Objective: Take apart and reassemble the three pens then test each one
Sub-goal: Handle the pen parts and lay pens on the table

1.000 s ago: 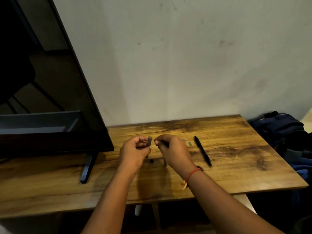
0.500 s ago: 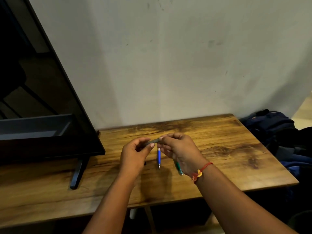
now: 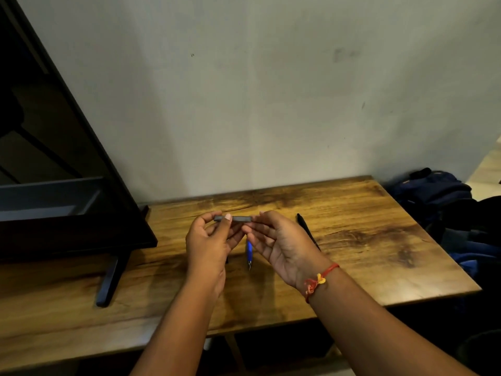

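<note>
Barrel [image 3: 233, 219] now level above wooden table [image 3: 352, 240]

Grey pen barrel [image 3: 238, 219] level, pinched btwn left hand [image 3: 208, 241] & right hand [image 3: 283, 240] — blue pen [image 3: 249, 252] flat below them, black pen [image 3: 305, 225] beside right hand.

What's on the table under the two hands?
A blue pen lies on the wooden table below the gap between the hands; a black pen runs behind the right hand, partly covered. Anything under the left hand is hidden.
</note>
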